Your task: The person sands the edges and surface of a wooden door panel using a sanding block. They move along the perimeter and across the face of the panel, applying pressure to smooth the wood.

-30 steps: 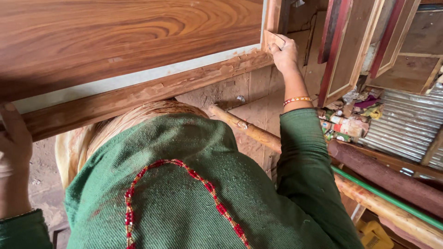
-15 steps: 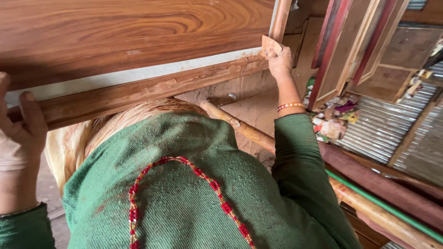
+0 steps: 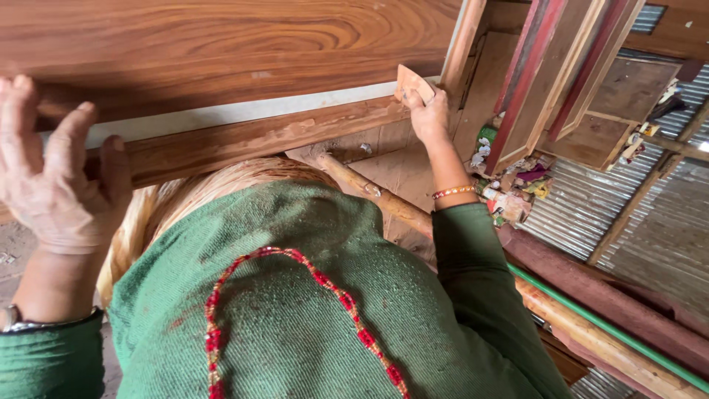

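- The left hand (image 3: pixel 55 177) sits at the far left with its fingers (image 3: pixel 74 137) spread and loosely curled, the back of the hand toward the camera; they lie against the wooden rail (image 3: pixel 244 140), though whether they actually clasp it cannot be told.
- The rail runs slanting upward to the right, rough and smeared with pale filler, just under the glossy wood-grain panel (image 3: pixel 221 44), whose top and left are cut off by the frame.
- The person's green top (image 3: pixel 310 318) fills the lower middle and hides whatever lies beneath the rail.
- The right hand (image 3: pixel 428 114) pinches a small tan sanding piece (image 3: pixel 412 80) in closed fingers, pressed at the rail's right end, where it meets an upright post (image 3: pixel 464 41).
- Below it, a round wooden pole (image 3: pixel 384 199) slants down to the right over a dusty floor.
- At right stand leaning framed boards (image 3: pixel 561 81), a heap of small litter (image 3: pixel 509 192) too jumbled to make out, and corrugated metal sheeting (image 3: pixel 591 214).
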